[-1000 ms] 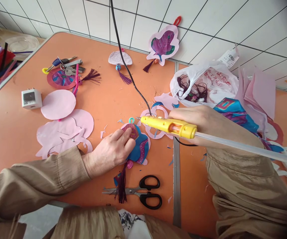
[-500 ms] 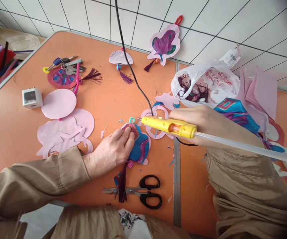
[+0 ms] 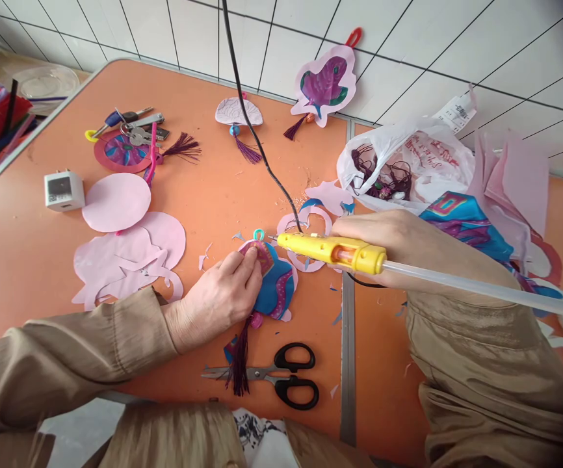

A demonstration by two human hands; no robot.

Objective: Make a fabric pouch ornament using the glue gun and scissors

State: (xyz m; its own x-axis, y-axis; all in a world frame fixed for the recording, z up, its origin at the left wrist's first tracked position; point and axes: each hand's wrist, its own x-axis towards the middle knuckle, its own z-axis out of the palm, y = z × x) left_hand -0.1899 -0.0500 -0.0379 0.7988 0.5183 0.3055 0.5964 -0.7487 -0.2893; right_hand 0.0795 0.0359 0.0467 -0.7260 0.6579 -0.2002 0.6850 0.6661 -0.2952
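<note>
My left hand (image 3: 218, 296) pinches the top of a blue and purple paper ornament (image 3: 275, 289) on the orange table (image 3: 223, 188), lifting a small purple flap. A purple tassel (image 3: 239, 361) hangs from the ornament's lower end. My right hand (image 3: 408, 244) grips a yellow glue gun (image 3: 330, 250). Its nozzle points left at the ornament's top, close to my left fingertips. A clear glue stick (image 3: 481, 289) sticks out of the gun's back, and a black cord (image 3: 249, 123) runs up from it.
Black-handled scissors (image 3: 281, 377) lie near the front edge. Pink paper cutouts (image 3: 125, 240), a white cube (image 3: 63, 190), keys (image 3: 132, 127) and a round ornament (image 3: 120, 153) sit at the left. Two tasselled ornaments lie at the back. A plastic bag (image 3: 403, 162) and paper scraps lie at the right.
The glue gun's nozzle has edged slightly lower and closer to the ornament's top. My left hand keeps its pinch in the same spot.
</note>
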